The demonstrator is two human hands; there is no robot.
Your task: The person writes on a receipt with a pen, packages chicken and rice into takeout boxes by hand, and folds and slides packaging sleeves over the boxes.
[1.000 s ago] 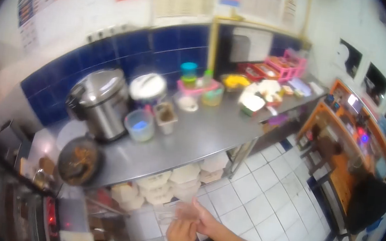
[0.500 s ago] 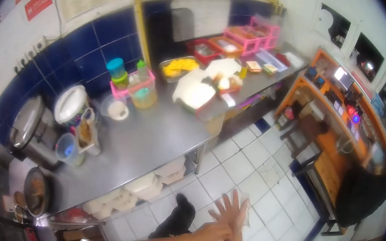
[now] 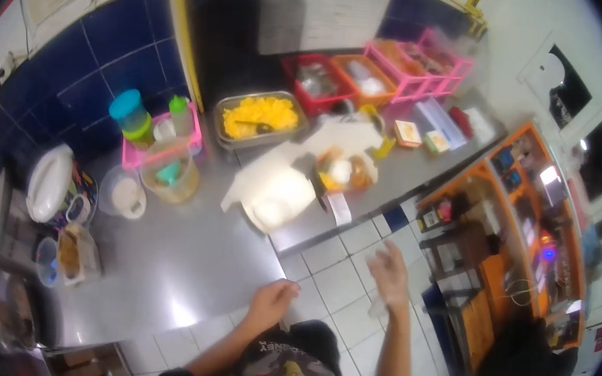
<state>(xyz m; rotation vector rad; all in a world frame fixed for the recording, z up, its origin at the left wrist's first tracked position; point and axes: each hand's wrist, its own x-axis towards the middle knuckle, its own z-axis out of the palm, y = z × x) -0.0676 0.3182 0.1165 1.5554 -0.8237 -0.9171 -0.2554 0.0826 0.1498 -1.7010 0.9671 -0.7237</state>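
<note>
My left hand (image 3: 273,305) is closed in a loose fist beside the front edge of the steel counter (image 3: 159,261), with nothing visible in it. My right hand (image 3: 389,274) is raised over the tiled floor, its fingers apart and slightly blurred. A thin clear plastic glove (image 3: 377,305) hangs loosely about its wrist. Ahead of both hands, an open white takeaway box (image 3: 271,193) lies on the counter. Just beyond it is another open box with food (image 3: 346,169), a white mound and brown pieces. A paper slip (image 3: 339,209) hangs at the counter edge.
A steel tray of yellow food (image 3: 261,118) with a dark spoon stands behind the boxes. Red (image 3: 318,84) and pink baskets (image 3: 422,72) fill the back. Left are a plastic jug (image 3: 170,173) and tubs. Right stand an orange desk (image 3: 514,205) and a stool (image 3: 457,254).
My left hand has let go of my right wrist and moved left, closing into a fist. My right hand has risen apart from it. The view has turned closer to the counter.
</note>
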